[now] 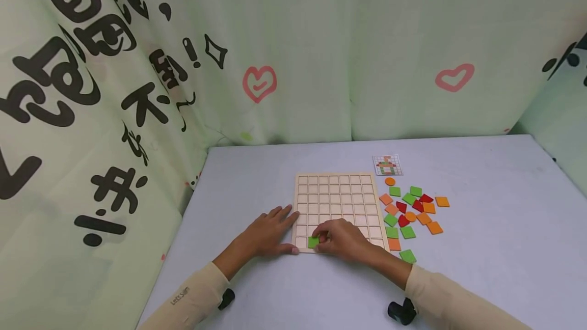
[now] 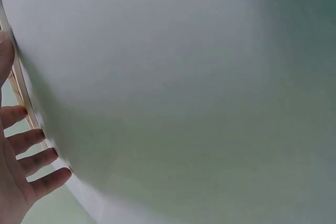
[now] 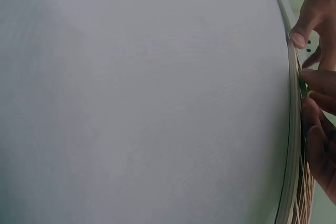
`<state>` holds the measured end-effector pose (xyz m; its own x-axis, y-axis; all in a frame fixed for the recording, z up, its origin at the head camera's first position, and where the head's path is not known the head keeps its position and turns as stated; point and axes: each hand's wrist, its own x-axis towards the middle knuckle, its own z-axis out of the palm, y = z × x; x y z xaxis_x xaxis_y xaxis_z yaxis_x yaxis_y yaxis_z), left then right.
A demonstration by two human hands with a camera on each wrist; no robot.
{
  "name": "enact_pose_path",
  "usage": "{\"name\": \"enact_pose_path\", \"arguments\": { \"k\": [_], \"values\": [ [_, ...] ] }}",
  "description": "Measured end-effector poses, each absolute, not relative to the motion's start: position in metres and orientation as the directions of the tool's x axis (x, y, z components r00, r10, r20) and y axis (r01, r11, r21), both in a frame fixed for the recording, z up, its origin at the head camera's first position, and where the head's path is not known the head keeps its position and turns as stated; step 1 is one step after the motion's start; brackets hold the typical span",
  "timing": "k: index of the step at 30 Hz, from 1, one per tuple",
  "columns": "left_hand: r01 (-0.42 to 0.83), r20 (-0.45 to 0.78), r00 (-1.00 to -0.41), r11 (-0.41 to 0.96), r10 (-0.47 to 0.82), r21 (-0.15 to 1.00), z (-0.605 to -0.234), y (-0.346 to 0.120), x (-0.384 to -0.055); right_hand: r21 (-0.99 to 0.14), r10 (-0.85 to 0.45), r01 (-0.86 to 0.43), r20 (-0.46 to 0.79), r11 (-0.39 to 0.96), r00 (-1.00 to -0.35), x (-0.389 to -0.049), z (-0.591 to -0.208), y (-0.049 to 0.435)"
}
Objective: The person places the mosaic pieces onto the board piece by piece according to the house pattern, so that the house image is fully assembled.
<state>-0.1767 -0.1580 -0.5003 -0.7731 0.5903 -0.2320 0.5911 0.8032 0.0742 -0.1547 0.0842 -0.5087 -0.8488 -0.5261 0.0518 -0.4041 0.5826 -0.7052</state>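
Observation:
A wooden grid board (image 1: 335,197) lies on the table, its cells pale and framed by raised strips. At its near-left corner region, a green square tile (image 1: 313,242) sits over a cell of the bottom row. My right hand (image 1: 341,238) pinches this tile at its right side between thumb and fingers. The left hand (image 1: 272,233) rests at the board's left edge, fingers spread, with thumb by the near corner. In the left wrist view, the fingers (image 2: 34,162) reach along the board's rim. The right wrist view shows the green tile (image 3: 303,86) edge-on at the fingertips.
Right of the board lie scattered tiles: green squares (image 1: 407,232), orange squares (image 1: 434,227), red pieces (image 1: 403,221) and orange round pieces (image 1: 390,181). A small pattern card (image 1: 387,165) lies beyond them. A curtain (image 1: 302,55) hangs behind the table (image 1: 486,182).

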Motion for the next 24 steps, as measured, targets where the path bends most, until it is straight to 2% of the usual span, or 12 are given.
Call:
{"name": "enact_pose_path", "arguments": {
  "k": [10,24],
  "values": [
    [0.605,-0.210,-0.768,0.793,0.605,0.074,-0.5019,-0.1586,-0.1773,-0.657,-0.466,-0.372,0.036,0.655,-0.884,-0.1517,-0.5062,0.0792],
    [0.602,-0.215,-0.770,0.795,0.601,0.065,-0.5008,-0.1586,-0.1773,-0.621,-0.461,-0.380,0.034,0.686,-0.887,-0.1533,-0.5033,0.0751]
  ]
}}
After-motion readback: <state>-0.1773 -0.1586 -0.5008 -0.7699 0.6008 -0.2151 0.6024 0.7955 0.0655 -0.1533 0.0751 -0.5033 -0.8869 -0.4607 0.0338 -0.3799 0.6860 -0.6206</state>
